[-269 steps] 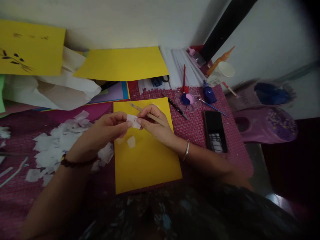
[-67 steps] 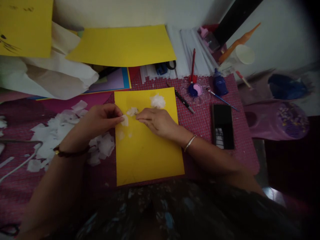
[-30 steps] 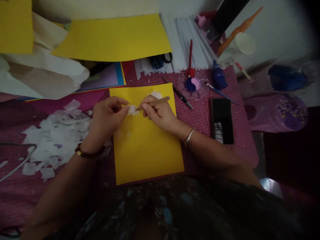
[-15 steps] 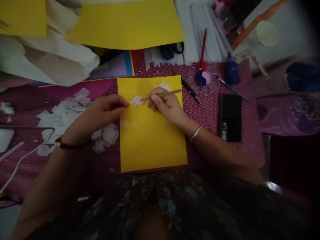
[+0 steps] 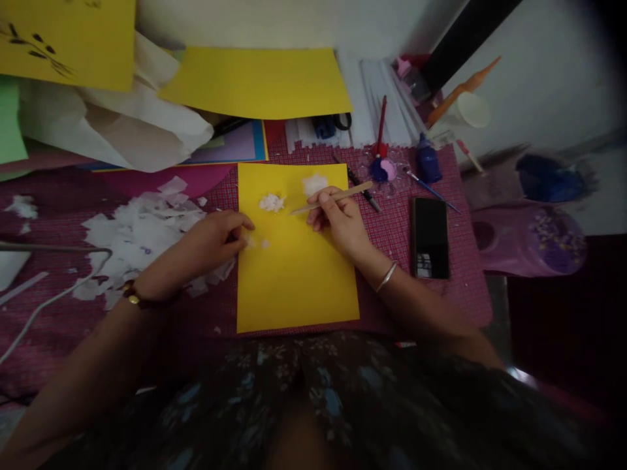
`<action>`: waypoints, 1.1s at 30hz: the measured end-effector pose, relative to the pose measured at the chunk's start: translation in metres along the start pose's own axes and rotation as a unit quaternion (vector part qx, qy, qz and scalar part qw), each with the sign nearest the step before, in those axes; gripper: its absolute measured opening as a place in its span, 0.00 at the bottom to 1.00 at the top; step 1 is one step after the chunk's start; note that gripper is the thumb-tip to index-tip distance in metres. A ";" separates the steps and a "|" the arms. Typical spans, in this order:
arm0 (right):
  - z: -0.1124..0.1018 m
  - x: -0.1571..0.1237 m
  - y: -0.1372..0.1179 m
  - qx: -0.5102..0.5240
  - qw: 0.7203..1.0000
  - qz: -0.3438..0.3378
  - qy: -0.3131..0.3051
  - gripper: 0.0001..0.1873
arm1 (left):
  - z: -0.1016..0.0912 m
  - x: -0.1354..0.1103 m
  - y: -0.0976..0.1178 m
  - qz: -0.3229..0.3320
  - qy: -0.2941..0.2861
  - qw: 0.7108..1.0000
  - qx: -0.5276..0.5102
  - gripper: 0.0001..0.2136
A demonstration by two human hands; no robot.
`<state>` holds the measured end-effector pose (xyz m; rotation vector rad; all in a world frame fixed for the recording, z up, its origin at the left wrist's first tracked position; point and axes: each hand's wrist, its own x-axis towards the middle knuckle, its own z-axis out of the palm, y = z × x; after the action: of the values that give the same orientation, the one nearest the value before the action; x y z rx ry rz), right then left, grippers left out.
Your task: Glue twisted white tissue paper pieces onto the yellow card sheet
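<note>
A yellow sheet (image 5: 298,281) lies flat in front of me. On its upper part are a small clump of white paper bits (image 5: 272,202) and a paler white patch (image 5: 315,185). My right hand (image 5: 343,225) grips a flat wooden craft stick (image 5: 360,190) between thumb and fingers, its tip over the sheet to the right of the clump. At the sheet's left edge rests my left hand (image 5: 220,235), fingers curved, thumb apart from them and nothing visible between. Beside and partly under that forearm spreads a pile of torn white paper (image 5: 130,228).
To the right are a phone (image 5: 430,238), a black pen (image 5: 363,189), a paint palette (image 5: 392,171), a blue paint bottle (image 5: 430,160) and a thin blue brush (image 5: 431,188). Another yellow sheet (image 5: 259,78) and crumpled white paper (image 5: 147,124) lie behind. A white cable (image 5: 39,313) runs at left.
My right hand has drawn the craft stick's tip away from the white clump, to the right. My left hand sits slightly lower by the sheet's edge. The head view has shifted.
</note>
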<state>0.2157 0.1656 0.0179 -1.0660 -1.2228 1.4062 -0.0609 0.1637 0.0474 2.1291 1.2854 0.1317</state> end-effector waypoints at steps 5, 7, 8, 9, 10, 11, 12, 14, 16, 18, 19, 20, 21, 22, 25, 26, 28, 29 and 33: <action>0.007 0.002 0.004 -0.016 0.999 -0.014 -0.043 0.26 | -0.003 0.003 0.000 0.025 -0.041 0.999 0.021 0.07; 0.010 0.005 0.007 -0.027 0.998 -0.023 -0.058 0.26 | -0.002 0.004 -0.001 0.041 -0.040 0.998 0.035 0.08; 0.011 0.007 0.008 -0.032 0.997 -0.027 -0.064 0.25 | -0.001 0.005 -0.001 0.052 -0.036 0.997 0.041 0.09; 0.013 0.009 0.009 -0.037 0.996 -0.030 -0.070 0.25 | -0.001 0.005 -0.001 0.063 -0.034 0.996 0.045 0.10; 0.014 0.011 0.011 -0.039 0.996 -0.034 -0.074 0.25 | 0.000 0.006 -0.001 0.073 -0.034 0.996 0.047 0.11; 0.015 0.013 0.012 -0.041 0.996 -0.039 -0.075 0.24 | -0.001 0.006 -0.001 0.082 -0.041 0.995 0.046 0.11; 0.016 0.015 0.013 -0.041 0.995 -0.043 -0.075 0.23 | -0.002 0.007 0.000 0.087 -0.052 0.994 0.045 0.10; 0.017 0.017 0.014 -0.043 0.995 -0.050 -0.070 0.22 | -0.006 0.007 0.000 0.086 -0.068 0.993 0.034 0.07; 0.017 0.019 0.016 -0.042 0.996 -0.053 -0.063 0.21 | -0.012 0.008 0.001 0.069 -0.058 0.996 0.004 0.06; 0.017 0.020 0.016 -0.035 0.996 -0.055 -0.060 0.22 | -0.018 0.008 0.003 0.036 -0.025 0.997 -0.062 0.04; 0.017 0.020 0.017 -0.032 0.996 -0.057 -0.059 0.23 | -0.020 0.010 0.004 0.012 -0.011 0.995 -0.102 0.05; 0.017 0.020 0.017 -0.030 0.996 -0.057 -0.057 0.23 | -0.022 0.012 0.006 -0.015 -0.002 0.990 -0.140 0.06; 0.018 0.020 0.017 -0.030 0.996 -0.055 -0.056 0.24 | -0.023 0.015 0.008 -0.038 0.004 0.984 -0.172 0.07; 0.018 0.020 0.017 -0.032 0.997 -0.053 -0.055 0.25 | -0.022 0.019 0.010 -0.055 0.007 0.980 -0.193 0.07; 0.018 0.020 0.017 -0.036 0.997 -0.045 -0.055 0.26 | -0.012 0.035 0.013 -0.055 0.034 0.977 -0.203 0.09; 0.017 0.019 0.017 -0.034 0.997 -0.043 -0.054 0.26 | -0.007 0.040 0.012 -0.048 0.050 0.977 -0.199 0.09; 0.017 0.018 0.016 -0.031 0.997 -0.040 -0.050 0.26 | 0.002 0.048 0.008 -0.042 0.077 0.977 -0.193 0.10; 0.017 0.017 0.015 -0.031 0.998 -0.040 -0.047 0.26 | 0.005 0.050 0.006 -0.042 0.088 0.977 -0.192 0.10; 0.016 0.012 0.012 -0.032 0.998 -0.046 -0.032 0.26 | 0.007 0.048 0.003 -0.048 0.091 0.974 -0.203 0.11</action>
<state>0.1966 0.1742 0.0072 -1.0025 -1.3542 1.3467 -0.0311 0.1992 0.0318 1.7328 1.3299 0.5137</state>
